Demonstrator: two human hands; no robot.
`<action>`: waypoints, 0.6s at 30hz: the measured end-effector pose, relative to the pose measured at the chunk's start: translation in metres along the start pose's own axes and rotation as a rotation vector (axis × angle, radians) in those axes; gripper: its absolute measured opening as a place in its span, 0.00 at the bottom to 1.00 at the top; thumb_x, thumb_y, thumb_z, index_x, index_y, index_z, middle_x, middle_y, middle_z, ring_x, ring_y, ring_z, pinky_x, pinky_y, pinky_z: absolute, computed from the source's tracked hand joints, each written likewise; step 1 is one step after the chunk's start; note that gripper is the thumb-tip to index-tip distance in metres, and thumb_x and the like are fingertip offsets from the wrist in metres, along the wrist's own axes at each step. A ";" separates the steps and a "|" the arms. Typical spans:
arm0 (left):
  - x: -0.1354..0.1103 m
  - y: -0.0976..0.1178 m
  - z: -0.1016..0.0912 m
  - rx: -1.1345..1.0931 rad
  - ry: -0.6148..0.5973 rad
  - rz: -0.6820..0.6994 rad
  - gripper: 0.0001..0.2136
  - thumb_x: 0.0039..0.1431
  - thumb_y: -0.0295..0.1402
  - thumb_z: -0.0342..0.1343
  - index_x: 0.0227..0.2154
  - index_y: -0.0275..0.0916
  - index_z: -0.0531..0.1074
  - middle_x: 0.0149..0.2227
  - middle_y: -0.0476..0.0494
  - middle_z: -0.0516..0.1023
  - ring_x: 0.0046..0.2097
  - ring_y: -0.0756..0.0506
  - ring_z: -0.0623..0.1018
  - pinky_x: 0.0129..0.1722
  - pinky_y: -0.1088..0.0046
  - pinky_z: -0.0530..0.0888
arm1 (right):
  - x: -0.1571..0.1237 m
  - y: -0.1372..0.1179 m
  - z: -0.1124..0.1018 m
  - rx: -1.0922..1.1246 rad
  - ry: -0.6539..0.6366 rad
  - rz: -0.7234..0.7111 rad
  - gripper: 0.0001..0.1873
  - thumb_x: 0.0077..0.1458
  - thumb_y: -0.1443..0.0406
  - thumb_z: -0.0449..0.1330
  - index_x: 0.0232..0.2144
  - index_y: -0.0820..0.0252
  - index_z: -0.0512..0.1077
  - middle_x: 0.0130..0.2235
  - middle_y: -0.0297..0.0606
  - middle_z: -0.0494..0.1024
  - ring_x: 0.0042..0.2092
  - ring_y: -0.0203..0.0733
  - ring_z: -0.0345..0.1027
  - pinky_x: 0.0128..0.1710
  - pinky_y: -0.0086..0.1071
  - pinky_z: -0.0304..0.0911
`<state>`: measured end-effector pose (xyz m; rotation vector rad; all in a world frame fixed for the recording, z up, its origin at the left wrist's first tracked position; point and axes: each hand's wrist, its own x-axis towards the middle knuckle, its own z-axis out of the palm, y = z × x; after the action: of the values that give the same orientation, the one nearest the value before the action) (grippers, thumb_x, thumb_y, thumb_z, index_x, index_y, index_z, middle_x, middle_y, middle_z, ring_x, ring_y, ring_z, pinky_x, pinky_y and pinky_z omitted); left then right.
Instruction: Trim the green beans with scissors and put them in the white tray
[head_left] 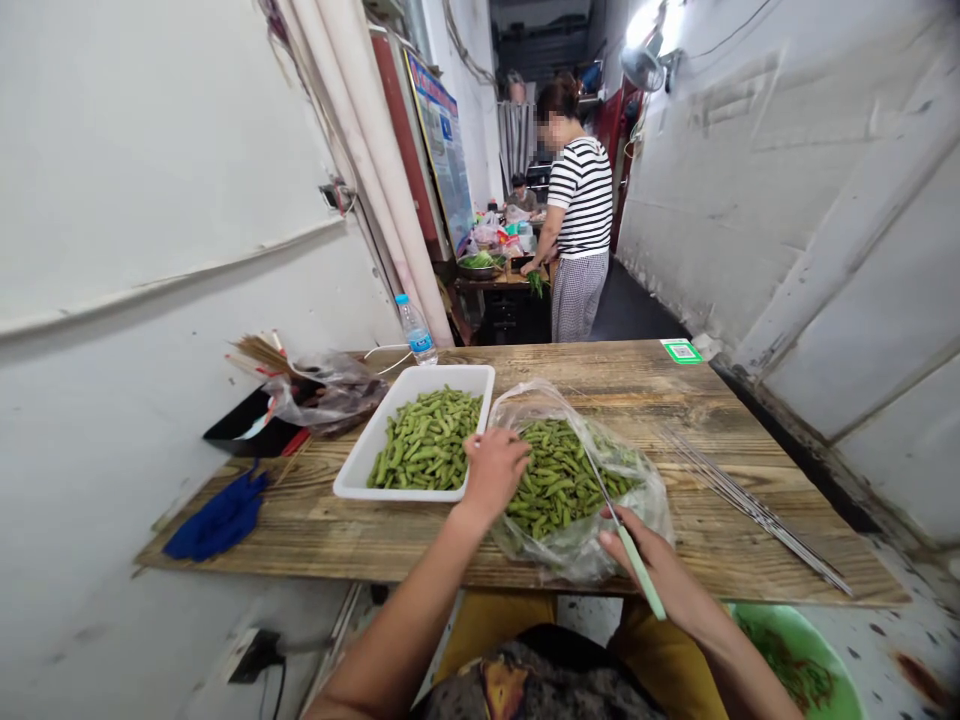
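Observation:
My left hand (495, 468) is over the right rim of a white plastic tray (414, 494), beside a clear plastic bag (654, 505). Its fingers are loosely bent and apart, and I make out nothing in them. Green soybean pods (431, 440) fill much of the tray. More green pods (559, 480) lie in the opened bag. My right hand (652, 560), at the bag's near right side, is closed around a knife (639, 572) with a pale green handle. The thin blade points away from me, over the bagged pods.
Metal skewers (765, 515) lie at the table's right. At left are a blue cloth (217, 515), a black box (259, 425) and a crumpled bag (330, 385). A water bottle (416, 330) stands behind the tray. A green basin (810, 660) sits below; a person (585, 200) stands beyond.

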<state>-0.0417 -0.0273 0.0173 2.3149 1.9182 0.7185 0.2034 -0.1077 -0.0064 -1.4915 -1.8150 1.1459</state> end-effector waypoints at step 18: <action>0.005 0.034 0.030 -0.409 -0.230 0.083 0.08 0.53 0.30 0.54 0.35 0.38 0.74 0.32 0.44 0.78 0.37 0.44 0.74 0.45 0.65 0.65 | 0.006 0.008 0.006 -0.015 0.024 -0.023 0.19 0.55 0.52 0.52 0.40 0.60 0.69 0.36 0.39 0.77 0.41 0.47 0.70 0.41 0.34 0.64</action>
<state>0.0013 -0.0227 0.0031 2.1222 1.4312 0.7320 0.2009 -0.1032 -0.0171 -1.4831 -1.8242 1.1013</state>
